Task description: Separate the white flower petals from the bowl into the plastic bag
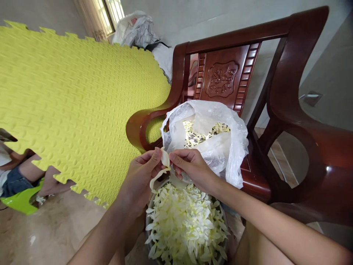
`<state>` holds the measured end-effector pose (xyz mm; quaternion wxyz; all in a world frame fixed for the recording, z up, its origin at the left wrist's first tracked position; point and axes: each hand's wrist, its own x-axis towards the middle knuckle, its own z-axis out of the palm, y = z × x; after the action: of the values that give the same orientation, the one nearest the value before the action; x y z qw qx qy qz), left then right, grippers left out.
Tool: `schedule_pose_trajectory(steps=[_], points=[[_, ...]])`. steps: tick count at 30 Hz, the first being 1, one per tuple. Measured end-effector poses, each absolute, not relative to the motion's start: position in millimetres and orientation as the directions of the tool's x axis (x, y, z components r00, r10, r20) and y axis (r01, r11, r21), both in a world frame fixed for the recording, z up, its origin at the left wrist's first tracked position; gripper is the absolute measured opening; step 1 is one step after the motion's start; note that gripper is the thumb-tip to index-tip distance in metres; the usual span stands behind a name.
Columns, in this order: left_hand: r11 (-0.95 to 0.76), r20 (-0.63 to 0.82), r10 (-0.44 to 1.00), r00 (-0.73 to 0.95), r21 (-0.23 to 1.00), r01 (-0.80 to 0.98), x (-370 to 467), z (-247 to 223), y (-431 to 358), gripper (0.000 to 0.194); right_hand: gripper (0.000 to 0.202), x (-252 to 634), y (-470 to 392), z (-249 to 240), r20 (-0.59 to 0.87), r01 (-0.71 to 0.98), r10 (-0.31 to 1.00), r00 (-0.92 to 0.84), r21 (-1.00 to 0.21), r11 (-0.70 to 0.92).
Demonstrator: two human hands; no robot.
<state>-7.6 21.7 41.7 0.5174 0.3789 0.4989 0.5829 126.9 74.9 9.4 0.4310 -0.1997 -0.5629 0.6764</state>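
Observation:
Both hands meet in the middle of the view, above a round bowl (148, 224) heaped with white and pale yellow flowers (187, 224). My left hand (140, 176) pinches a white flower (165, 158) between thumb and forefinger, and a long pale petal curls down beneath it. Fingertips of my right hand (193, 165) are closed at the right side of the same flower. Just behind the hands, an open white plastic bag (237, 147) sits on the chair seat, with more flowers (193, 138) inside.
A dark red wooden chair (220, 75) with carved back stands ahead. Yellow foam matting (82, 92) rises at the left. Beyond its lower edge, part of a person (16, 178) shows beside a green stool (22, 200). Plastic bags (135, 29) lie at the back.

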Motion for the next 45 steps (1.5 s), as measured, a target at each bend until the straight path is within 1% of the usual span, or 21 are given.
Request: schedule_pose_trajectory(steps=[3,6,8,10,13,16,18,20,22,24,27,29,31,35,37,39,41,43,45], points=[[0.056,-0.087,0.983,-0.160,0.981,-0.185,-4,45,21,0.035,0.039,128,73,9,0.195,-0.343,0.824,-0.533,-0.939,0.000],[0.041,-0.073,0.981,-0.180,0.984,-0.170,-2,43,22,0.035,0.036,130,69,11,0.210,-0.301,0.833,-0.512,-0.952,0.055],[0.005,-0.038,0.978,-0.203,0.987,-0.161,-1,38,23,0.033,0.030,132,66,13,0.228,-0.225,0.855,-0.467,-0.965,0.134],[-0.049,0.018,0.972,-0.236,0.991,-0.127,0,32,25,0.031,0.021,133,63,15,0.256,-0.101,0.881,-0.398,-0.967,0.236],[-0.105,0.099,0.957,-0.273,0.994,-0.007,0,26,27,0.029,0.015,134,63,15,0.308,0.063,0.894,-0.326,-0.936,0.345],[-0.140,0.178,0.931,-0.318,0.980,0.138,-1,27,27,0.037,0.021,135,65,13,0.376,0.150,0.886,-0.272,-0.892,0.425],[-0.149,0.232,0.926,-0.299,0.949,0.276,-2,31,28,0.035,0.022,134,67,12,0.453,0.221,0.861,-0.231,-0.838,0.500],[-0.135,0.230,0.946,-0.230,0.921,0.364,-4,33,28,0.030,0.020,134,69,11,0.516,0.270,0.830,-0.212,-0.785,0.557],[-0.129,0.199,0.965,-0.170,0.927,0.352,-6,34,29,0.031,0.018,135,70,12,0.503,0.235,0.830,-0.241,-0.800,0.553],[-0.146,0.195,0.972,-0.133,0.938,0.314,-8,33,30,0.032,0.019,138,72,13,0.423,0.136,0.847,-0.322,-0.865,0.483],[-0.164,0.236,0.959,-0.156,0.913,0.374,-13,31,31,0.028,0.019,144,77,15,0.331,0.046,0.850,-0.409,-0.923,0.382],[-0.134,0.233,0.952,-0.199,0.901,0.413,-15,31,30,0.025,0.017,147,78,15,0.334,0.057,0.859,-0.388,-0.922,0.384],[-0.114,0.217,0.952,-0.216,0.907,0.406,-16,31,28,0.026,0.017,148,79,12,0.347,0.104,0.863,-0.368,-0.906,0.409],[-0.147,0.229,0.962,-0.150,0.894,0.423,-14,31,25,0.026,0.018,146,75,7,0.389,0.188,0.854,-0.346,-0.863,0.469],[-0.131,0.201,0.968,-0.150,0.915,0.383,-14,31,24,0.024,0.017,145,72,7,0.422,0.169,0.830,-0.364,-0.846,0.505],[-0.099,0.154,0.974,-0.167,0.950,0.297,-16,33,24,0.022,0.017,144,68,9,0.459,0.133,0.797,-0.393,-0.829,0.544],[-0.076,0.112,0.983,-0.145,0.968,0.237,-19,35,23,0.021,0.016,142,63,11,0.485,0.116,0.780,-0.396,-0.816,0.566],[-0.081,0.108,0.988,-0.113,0.971,0.224,-20,37,21,0.020,0.016,140,59,13,0.488,0.141,0.792,-0.367,-0.813,0.566],[-0.109,0.143,0.983,-0.119,0.960,0.257,-20,38,20,0.019,0.016,137,57,13,0.445,0.151,0.835,-0.322,-0.847,0.510]])
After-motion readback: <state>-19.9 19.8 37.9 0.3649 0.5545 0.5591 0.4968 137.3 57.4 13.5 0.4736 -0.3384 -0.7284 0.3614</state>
